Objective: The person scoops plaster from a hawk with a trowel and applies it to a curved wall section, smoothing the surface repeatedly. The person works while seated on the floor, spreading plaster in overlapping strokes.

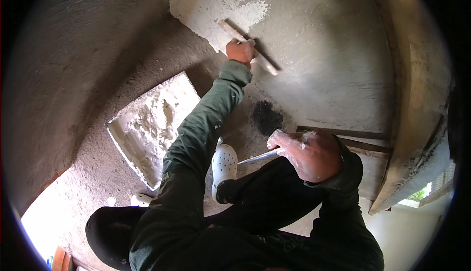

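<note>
Left hand [240, 51], arm outstretched, grips a plastering float [248, 46] against the wall [333, 50], its long axis running from 10 to 4 o'clock; right hand [309, 154] clasps a trowel [257, 157] pointing toward 8 o'clock

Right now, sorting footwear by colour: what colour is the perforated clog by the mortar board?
White, with small holes; the clog shows best in the head view.

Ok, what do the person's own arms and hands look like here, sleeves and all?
Both arms wear long dark green sleeves with ribbed cuffs. The left sleeve carries small pale specks. The hands are bare, with no gloves: the right hand is smeared with whitish plaster, and the left hand shows no clear smears.
</note>
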`<state>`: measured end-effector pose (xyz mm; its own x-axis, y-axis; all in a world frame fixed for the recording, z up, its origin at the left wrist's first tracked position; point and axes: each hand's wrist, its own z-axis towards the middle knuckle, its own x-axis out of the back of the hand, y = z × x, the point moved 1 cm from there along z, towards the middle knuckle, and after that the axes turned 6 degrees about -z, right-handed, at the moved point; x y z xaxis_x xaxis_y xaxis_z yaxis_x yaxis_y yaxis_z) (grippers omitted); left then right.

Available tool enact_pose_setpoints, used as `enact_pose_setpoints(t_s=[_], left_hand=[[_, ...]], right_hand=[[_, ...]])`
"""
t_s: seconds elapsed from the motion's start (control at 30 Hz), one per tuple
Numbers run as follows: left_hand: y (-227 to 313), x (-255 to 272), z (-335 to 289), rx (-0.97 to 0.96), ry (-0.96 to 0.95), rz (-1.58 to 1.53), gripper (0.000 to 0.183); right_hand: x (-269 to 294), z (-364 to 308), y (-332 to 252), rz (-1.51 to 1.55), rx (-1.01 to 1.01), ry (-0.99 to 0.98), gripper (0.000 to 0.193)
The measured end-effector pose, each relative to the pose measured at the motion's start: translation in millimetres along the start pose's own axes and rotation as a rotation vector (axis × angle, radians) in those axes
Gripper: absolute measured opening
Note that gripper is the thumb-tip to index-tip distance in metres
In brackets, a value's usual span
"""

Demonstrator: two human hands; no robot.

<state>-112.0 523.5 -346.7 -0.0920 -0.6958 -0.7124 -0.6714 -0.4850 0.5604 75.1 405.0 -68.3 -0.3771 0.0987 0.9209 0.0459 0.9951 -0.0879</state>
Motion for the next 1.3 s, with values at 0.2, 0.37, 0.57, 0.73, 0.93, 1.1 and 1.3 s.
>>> enact_pose_setpoints(t_s=[0.2,0.37,0.57,0.73,0.93,1.1,1.3], left_hand=[[35.2,-57.3,-14.3,-0.295,-0.206,-0.024,0.028],[93.7,-66.7,-85.0,-0.307,-0.294,-0.043,0.029],[71.2,29.3,-65.1,-0.324,-0.032,-0.076,0.030],[25.7,120.1,28.9,-0.470,0.221,-0.053,0.031],[45.1,70.2,66.1,-0.570,0.206,0.322,0.043],[97.7,-16.4,3.0,-0.632,0.202,0.522,0.049],[129.4,-72.8,-66.7,-0.790,0.047,0.482,0.059]], right_hand=[[6.3,-0.7,-13.4,-0.079,0.041,-0.080,0.015],[5.7,1.4,-18.4,-0.037,0.094,-0.066,0.017],[5.7,2.1,-18.6,-0.058,0.064,-0.056,0.016],[-2.4,2.6,-17.9,-0.073,0.120,0.013,0.015],[-0.7,0.5,-9.6,-0.050,0.132,0.043,0.013],[1.6,6.5,-17.0,-0.069,0.152,0.014,0.013],[2.7,11.9,-23.7,-0.089,0.145,-0.053,0.013]])
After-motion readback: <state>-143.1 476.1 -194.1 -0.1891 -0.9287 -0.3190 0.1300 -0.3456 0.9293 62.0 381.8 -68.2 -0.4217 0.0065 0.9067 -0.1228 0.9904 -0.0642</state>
